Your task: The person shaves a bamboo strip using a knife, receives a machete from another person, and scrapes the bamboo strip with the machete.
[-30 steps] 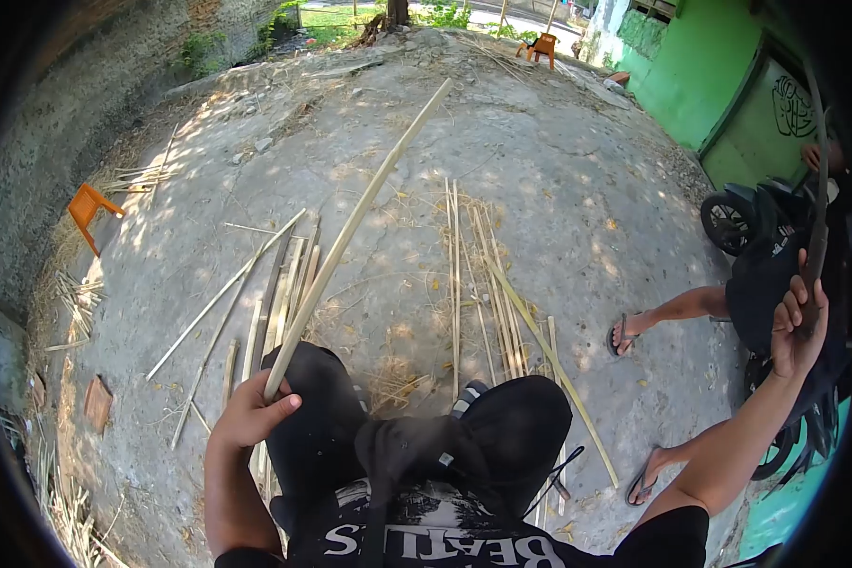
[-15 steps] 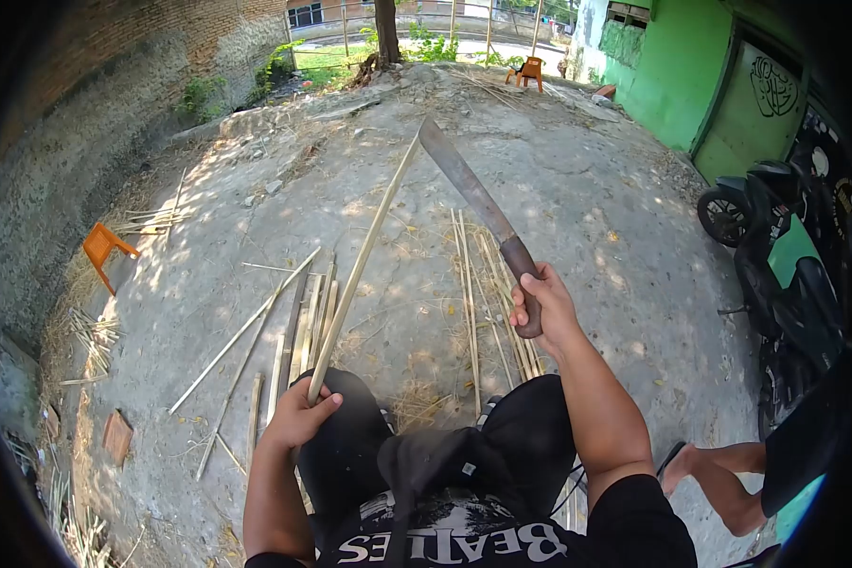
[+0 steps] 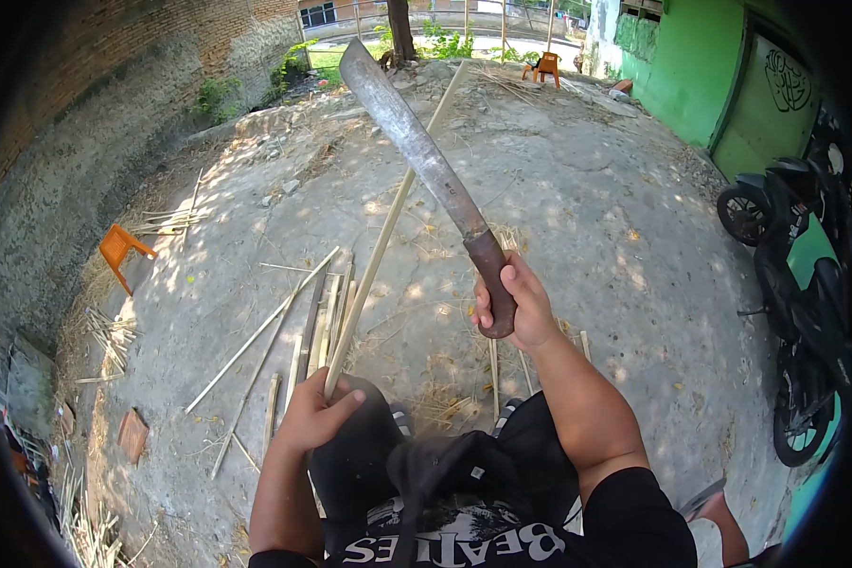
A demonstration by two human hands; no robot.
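Observation:
My left hand (image 3: 320,414) is closed around the lower end of a long pale bamboo strip (image 3: 379,256), which slants up and away to the right. In my right hand (image 3: 525,308) is a machete (image 3: 417,142), gripped by its dark brown handle. Its worn grey blade points up and to the left, crossing in front of the strip's upper part. Whether blade and strip touch, I cannot tell. Several split bamboo strips (image 3: 327,317) lie on the ground beyond my left hand. The ends of other strips (image 3: 495,374) show below my right hand.
Two orange chairs stand on the concrete, one at left (image 3: 120,251) and one far back (image 3: 545,66). Motorbikes (image 3: 805,270) are parked at right, near a green wall (image 3: 672,71). Another person's leg (image 3: 726,530) shows at lower right. A brick piece (image 3: 133,435) lies left.
The machete has swung up and left, from the strip's tip to across its upper part. My left hand still holds the strip. Less of the other person's leg shows.

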